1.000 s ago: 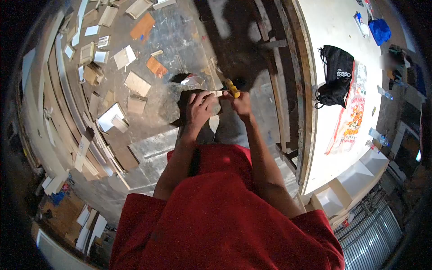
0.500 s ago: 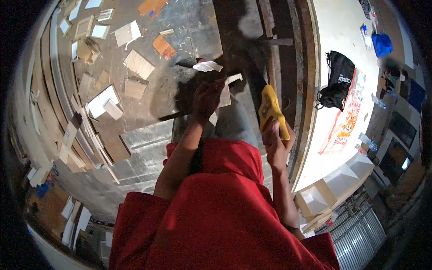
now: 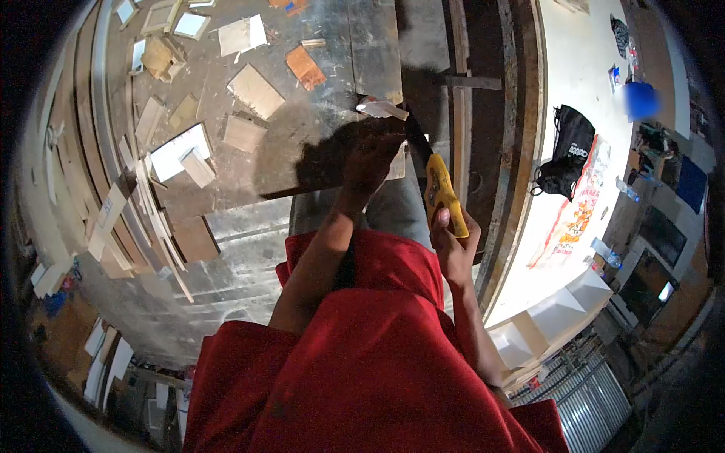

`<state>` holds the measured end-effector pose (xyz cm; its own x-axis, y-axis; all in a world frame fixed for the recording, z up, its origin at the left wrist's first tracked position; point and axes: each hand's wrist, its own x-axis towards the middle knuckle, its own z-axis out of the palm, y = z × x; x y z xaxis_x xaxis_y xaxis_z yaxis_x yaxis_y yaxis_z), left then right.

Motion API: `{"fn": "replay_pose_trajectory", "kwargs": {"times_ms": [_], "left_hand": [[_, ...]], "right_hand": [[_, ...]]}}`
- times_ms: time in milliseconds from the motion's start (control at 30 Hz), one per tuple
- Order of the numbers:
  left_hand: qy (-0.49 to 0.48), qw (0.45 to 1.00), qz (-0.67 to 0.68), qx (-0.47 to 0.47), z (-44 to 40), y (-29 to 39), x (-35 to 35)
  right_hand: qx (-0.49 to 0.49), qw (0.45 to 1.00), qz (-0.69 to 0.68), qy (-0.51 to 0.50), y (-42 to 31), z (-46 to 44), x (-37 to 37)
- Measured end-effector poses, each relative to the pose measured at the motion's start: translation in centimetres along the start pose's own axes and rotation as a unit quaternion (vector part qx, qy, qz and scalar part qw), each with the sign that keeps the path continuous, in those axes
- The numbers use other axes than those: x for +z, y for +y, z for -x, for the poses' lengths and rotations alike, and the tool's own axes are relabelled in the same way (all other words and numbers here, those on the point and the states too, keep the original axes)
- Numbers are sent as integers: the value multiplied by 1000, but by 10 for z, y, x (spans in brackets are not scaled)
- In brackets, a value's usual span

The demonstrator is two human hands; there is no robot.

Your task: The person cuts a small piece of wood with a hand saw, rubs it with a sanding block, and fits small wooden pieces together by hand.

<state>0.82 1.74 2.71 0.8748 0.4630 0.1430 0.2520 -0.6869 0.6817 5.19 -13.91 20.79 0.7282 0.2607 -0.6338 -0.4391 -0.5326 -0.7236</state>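
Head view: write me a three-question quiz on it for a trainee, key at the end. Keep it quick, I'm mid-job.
1. Which hand holds the saw?
2. True or false: the black bag lies on the white surface.
3. The saw's handle is: A) red; B) yellow; C) green.

Key:
1. The right hand.
2. True.
3. B.
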Motion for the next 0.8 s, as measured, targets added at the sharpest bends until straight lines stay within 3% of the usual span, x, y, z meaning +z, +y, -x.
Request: {"fn": "replay_pose_trajectory", "kwargs": {"times_ms": [167, 267, 367, 500, 567, 633, 667, 767, 800], "left_hand": [[50, 998, 19, 20, 9, -7, 13], [62, 984, 162, -47, 16, -2, 8], [77, 995, -9, 58, -2, 2, -17], [35, 993, 110, -24, 22, -16, 25], [24, 988, 148, -39, 22, -15, 36], [69, 981, 176, -40, 17, -11, 29], [84, 978, 184, -41, 17, -9, 26], [151, 985, 65, 52, 18, -12, 16], [145, 984, -65, 77, 21, -13, 21]], "right_hand": [[30, 999, 27, -17, -20, -14, 9], [11, 1000, -1, -10, -29, -10, 11], [32, 999, 12, 41, -15, 0, 9], [22, 999, 3, -29, -28, -19, 12], [9, 1000, 21, -17, -33, -20, 15], [-3, 999, 43, 30, -36, -19, 23], [3, 999, 46, -3, -38, -20, 17], [5, 999, 47, -11, -36, -22, 17], [7, 999, 48, -9, -36, -21, 17]]}}
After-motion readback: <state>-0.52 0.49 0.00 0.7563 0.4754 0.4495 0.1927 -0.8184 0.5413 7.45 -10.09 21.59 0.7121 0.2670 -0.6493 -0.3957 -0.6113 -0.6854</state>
